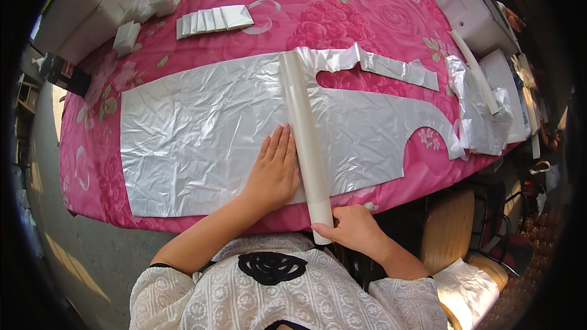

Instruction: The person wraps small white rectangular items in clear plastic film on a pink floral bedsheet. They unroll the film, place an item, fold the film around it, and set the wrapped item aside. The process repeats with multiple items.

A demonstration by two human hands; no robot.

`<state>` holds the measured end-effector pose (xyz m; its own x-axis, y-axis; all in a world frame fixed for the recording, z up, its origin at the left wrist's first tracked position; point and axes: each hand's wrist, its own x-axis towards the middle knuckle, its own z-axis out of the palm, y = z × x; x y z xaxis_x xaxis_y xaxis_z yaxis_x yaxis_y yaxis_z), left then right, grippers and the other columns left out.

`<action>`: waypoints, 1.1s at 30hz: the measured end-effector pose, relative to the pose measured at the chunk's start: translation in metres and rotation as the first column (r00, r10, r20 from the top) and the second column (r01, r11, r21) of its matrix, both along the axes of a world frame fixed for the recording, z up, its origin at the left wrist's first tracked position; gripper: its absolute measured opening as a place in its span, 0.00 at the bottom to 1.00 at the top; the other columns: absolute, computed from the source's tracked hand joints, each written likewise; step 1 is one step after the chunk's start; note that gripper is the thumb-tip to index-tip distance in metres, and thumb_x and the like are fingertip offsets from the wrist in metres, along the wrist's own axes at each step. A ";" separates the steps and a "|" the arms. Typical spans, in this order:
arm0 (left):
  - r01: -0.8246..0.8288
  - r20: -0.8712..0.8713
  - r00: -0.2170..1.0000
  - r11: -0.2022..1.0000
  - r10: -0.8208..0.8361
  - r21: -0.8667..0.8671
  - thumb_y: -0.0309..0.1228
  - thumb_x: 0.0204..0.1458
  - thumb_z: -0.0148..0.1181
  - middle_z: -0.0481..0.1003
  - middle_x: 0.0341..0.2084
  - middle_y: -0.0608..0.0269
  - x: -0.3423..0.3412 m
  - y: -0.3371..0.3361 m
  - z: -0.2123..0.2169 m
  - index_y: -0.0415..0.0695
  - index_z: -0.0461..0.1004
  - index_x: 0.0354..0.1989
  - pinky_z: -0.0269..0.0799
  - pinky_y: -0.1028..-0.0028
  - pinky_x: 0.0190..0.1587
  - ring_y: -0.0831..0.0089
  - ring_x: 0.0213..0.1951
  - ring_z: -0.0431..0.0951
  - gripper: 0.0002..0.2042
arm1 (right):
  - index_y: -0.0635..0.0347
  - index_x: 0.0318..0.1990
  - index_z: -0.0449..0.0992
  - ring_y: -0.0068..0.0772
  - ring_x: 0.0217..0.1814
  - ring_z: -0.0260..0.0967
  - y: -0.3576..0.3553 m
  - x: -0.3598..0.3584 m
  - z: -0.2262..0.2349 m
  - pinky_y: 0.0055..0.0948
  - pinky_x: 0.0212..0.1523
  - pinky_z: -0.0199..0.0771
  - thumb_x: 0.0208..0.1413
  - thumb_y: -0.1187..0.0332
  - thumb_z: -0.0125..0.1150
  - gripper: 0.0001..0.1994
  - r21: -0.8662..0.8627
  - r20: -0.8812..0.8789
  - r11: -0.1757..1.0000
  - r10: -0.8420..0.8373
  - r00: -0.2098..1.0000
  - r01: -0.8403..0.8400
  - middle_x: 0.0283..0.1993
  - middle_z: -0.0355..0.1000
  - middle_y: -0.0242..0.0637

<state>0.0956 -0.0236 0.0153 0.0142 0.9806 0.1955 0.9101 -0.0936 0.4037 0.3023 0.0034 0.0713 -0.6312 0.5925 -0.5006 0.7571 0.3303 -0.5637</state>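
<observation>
A thin, shiny white plastic apron lies spread and wrinkled across the table, its neck loop and straps toward the right. Over its middle runs a long white tube, from the table's near edge to the apron's far side. My left hand rests flat on the plastic just left of the tube, fingers stretched out and close together. At the near end of the tube, my right hand grips it, thumb on top; some of the fingers are hidden.
Small folded white packets lie in a row at the far left, near more packet stacks and a large white box. A dark container stands at the left edge. Crumpled plastic sheets, another white tube and a white foam box occupy the right end. A wooden chair stands near right.
</observation>
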 end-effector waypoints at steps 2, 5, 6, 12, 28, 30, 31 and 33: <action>-0.009 -0.066 0.998 1.000 0.009 -0.001 0.33 0.50 0.43 0.52 0.60 0.35 0.001 0.001 -0.002 0.23 0.52 0.58 0.40 0.55 0.65 0.46 0.65 0.48 0.30 | 0.69 0.23 0.76 0.48 0.23 0.71 0.017 -0.009 0.004 0.38 0.27 0.70 0.48 0.44 0.56 0.29 -0.073 -0.026 0.997 0.027 0.999 -0.029 0.19 0.71 0.48; -0.015 -0.092 0.996 1.000 0.014 -0.009 0.34 0.50 0.41 0.52 0.60 0.35 0.003 0.002 -0.001 0.23 0.52 0.58 0.41 0.55 0.65 0.47 0.64 0.48 0.30 | 0.70 0.24 0.76 0.47 0.24 0.71 0.056 -0.041 0.016 0.38 0.28 0.70 0.52 0.45 0.53 0.29 0.016 -0.082 0.998 0.058 0.995 -0.057 0.20 0.71 0.49; -0.023 -0.096 0.995 1.000 0.022 -0.016 0.34 0.50 0.40 0.52 0.60 0.35 0.003 0.001 0.000 0.23 0.52 0.58 0.40 0.55 0.65 0.47 0.64 0.48 0.29 | 0.70 0.27 0.76 0.46 0.25 0.72 0.072 -0.054 0.012 0.37 0.29 0.71 0.52 0.46 0.53 0.28 0.003 -0.136 1.000 -0.008 0.991 0.008 0.22 0.72 0.50; -0.013 -0.081 0.997 0.999 0.011 -0.031 0.32 0.51 0.40 0.50 0.60 0.32 0.005 0.006 -0.001 0.23 0.51 0.58 0.39 0.55 0.65 0.44 0.64 0.47 0.29 | 0.67 0.39 0.73 0.31 0.34 0.71 0.164 -0.135 -0.039 0.27 0.37 0.70 0.56 0.58 0.54 0.17 -0.521 -0.500 0.793 -0.584 0.640 0.317 0.33 0.73 0.38; -0.031 -0.098 0.995 0.998 0.025 -0.062 0.32 0.51 0.40 0.49 0.61 0.34 0.005 0.003 0.001 0.23 0.51 0.59 0.37 0.57 0.66 0.46 0.65 0.46 0.29 | 0.72 0.47 0.65 0.47 0.48 0.69 0.400 0.048 0.002 0.45 0.46 0.73 0.63 0.67 0.35 0.16 -0.928 -0.357 0.346 -0.725 -0.589 0.137 0.44 0.69 0.50; -0.021 -0.089 0.996 0.998 0.016 -0.057 0.32 0.51 0.40 0.49 0.61 0.34 0.005 0.004 0.001 0.23 0.50 0.59 0.37 0.57 0.66 0.46 0.65 0.46 0.29 | 0.72 0.47 0.65 0.48 0.50 0.68 0.416 0.080 0.015 0.45 0.47 0.73 0.62 0.68 0.35 0.16 -0.891 -0.448 0.405 -0.715 -0.537 0.204 0.45 0.69 0.50; -0.018 -0.085 0.996 0.998 0.013 -0.055 0.32 0.51 0.40 0.49 0.61 0.34 0.005 0.004 0.001 0.23 0.50 0.59 0.37 0.57 0.66 0.46 0.65 0.46 0.29 | 0.72 0.47 0.65 0.48 0.51 0.68 0.417 0.083 0.022 0.45 0.47 0.74 0.62 0.69 0.35 0.15 -0.870 -0.489 0.434 -0.709 -0.508 0.233 0.46 0.69 0.51; -0.008 -0.046 0.999 0.998 0.005 -0.056 0.32 0.51 0.40 0.50 0.61 0.34 0.006 0.006 0.005 0.23 0.50 0.59 0.37 0.56 0.66 0.46 0.65 0.46 0.29 | 0.72 0.47 0.65 0.47 0.51 0.68 0.416 0.081 0.040 0.45 0.48 0.73 0.62 0.70 0.35 0.15 -0.855 -0.502 0.485 -0.687 -0.526 0.182 0.48 0.68 0.50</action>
<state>0.1014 -0.0181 0.0204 0.0157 0.9902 0.1389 0.9284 -0.0660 0.3658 0.3831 0.4191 0.1117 0.0237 0.9918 -0.1253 -0.8061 -0.0552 -0.5892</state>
